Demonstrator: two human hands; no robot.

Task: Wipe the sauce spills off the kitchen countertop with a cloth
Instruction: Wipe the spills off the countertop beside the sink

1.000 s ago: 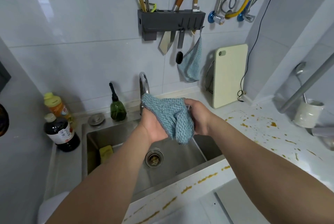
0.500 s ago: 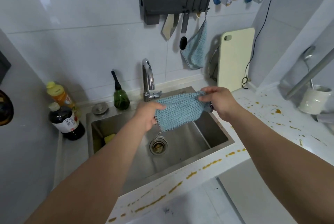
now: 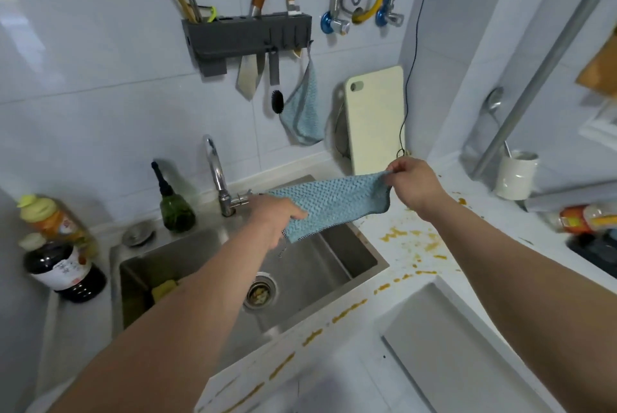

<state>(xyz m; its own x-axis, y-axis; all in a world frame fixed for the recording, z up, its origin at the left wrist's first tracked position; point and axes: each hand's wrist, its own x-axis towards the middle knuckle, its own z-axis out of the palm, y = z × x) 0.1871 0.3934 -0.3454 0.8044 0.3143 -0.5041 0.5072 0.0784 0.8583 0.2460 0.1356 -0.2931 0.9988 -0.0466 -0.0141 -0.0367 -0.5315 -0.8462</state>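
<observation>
Two hands hold a blue cloth stretched out in the air over the sink. The left hand grips one end, and the right hand pinches the other. Yellow sauce spots lie on the white counter just beside the sink.

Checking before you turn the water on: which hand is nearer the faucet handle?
Left. The left hand grips the cloth just right of the faucet handle; the right hand holds the cloth's far corner over the countertop.

Cloth above sink, spills on countertop right.
</observation>
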